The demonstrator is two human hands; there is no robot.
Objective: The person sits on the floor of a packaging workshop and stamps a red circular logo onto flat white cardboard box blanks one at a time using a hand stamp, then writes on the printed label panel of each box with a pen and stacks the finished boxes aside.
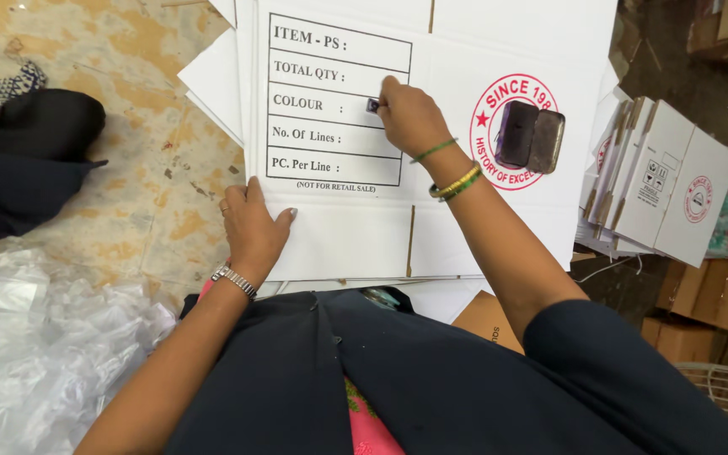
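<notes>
Single head-worn view, looking steeply down from above the person's own lap, close range. Faces forward over a flat white carton sheet [339, 227] on the floor [128, 67]. Both forearms enter from the bottom edge. Folded cartons [667, 181] sit at right edge, plastic wrap [35, 345] lower left.

The small dark stamp [372, 105] I pinched stood upright on the flat white printed carton [339, 227] before me.

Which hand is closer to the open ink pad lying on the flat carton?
Right. The right hand presses a small stamp just left of the ink pad; the left hand rests flat, farther away at the carton's lower left edge.
</notes>
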